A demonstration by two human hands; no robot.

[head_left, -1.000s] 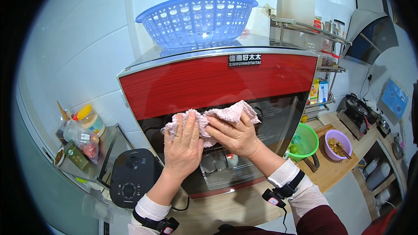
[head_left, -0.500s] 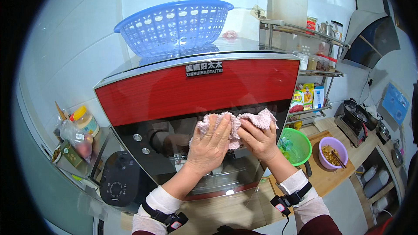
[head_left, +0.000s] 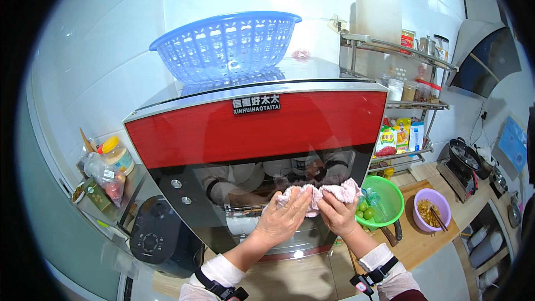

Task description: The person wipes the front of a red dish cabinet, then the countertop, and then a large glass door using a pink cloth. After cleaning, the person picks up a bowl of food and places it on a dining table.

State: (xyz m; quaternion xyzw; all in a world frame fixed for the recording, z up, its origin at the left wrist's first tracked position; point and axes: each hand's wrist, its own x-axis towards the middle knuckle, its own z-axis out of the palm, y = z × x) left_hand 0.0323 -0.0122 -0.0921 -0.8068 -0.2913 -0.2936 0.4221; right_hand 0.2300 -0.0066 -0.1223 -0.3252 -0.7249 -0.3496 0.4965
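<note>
A pink cloth [head_left: 326, 194] is pressed flat against the dark glass door [head_left: 234, 189] of a red and black countertop cabinet [head_left: 262, 125]. My left hand [head_left: 283, 218] lies spread on the cloth's left part. My right hand [head_left: 338, 213] grips its right part, near the door's right edge. Both forearms come up from the lower edge and wear dark wrist straps. The glass reflects my hands and sleeves.
A blue plastic basket [head_left: 225, 47] sits on top of the cabinet. To the right are a green bowl [head_left: 384, 200] with small fruit, a purple bowl [head_left: 432, 209] with chopsticks, a wooden board, a wire rack [head_left: 401, 72] of jars and a stove. A black cooker [head_left: 159, 237] and bottles stand left.
Both hands and the cloth have slid to the right and downward across the glass door. The view has shifted so the cabinet sits lower left in the picture.
</note>
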